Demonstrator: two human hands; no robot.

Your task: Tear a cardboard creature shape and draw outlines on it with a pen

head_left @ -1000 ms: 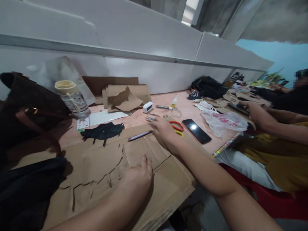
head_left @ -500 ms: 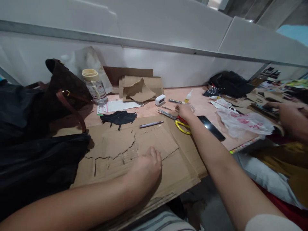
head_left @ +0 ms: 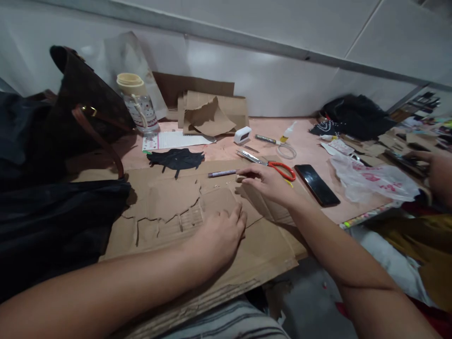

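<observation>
My left hand (head_left: 221, 233) rests on a cardboard piece (head_left: 219, 200), its fingers lying along the surface. Drawn or cut dark lines run across the cardboard sheet (head_left: 151, 200) beside it. Over the sheet's far right part, my right hand (head_left: 259, 181) has thumb and fingers closed together near the end of a pen (head_left: 221, 173). A small brownish bit shows at the fingertips, too small to name. Behind that hand lie scissors (head_left: 252, 157) with a red handle loop; a bit of yellow handle shows below it. A black jagged cutout (head_left: 176, 159) lies beyond the sheet.
At left stand a brown bag (head_left: 95, 89) and a bottle (head_left: 139, 103). Folded cardboard (head_left: 215, 113) leans at the back. To the right are a phone (head_left: 317, 185), a glue bottle (head_left: 288, 132) and a plastic bag (head_left: 374, 179). Another person's hand (head_left: 438, 174) is at the far right.
My right hand has drawn back from beside the scissors toward me and to the left, over the cardboard. The red scissor handle now shows. My left hand stays on the cardboard; the view has shifted.
</observation>
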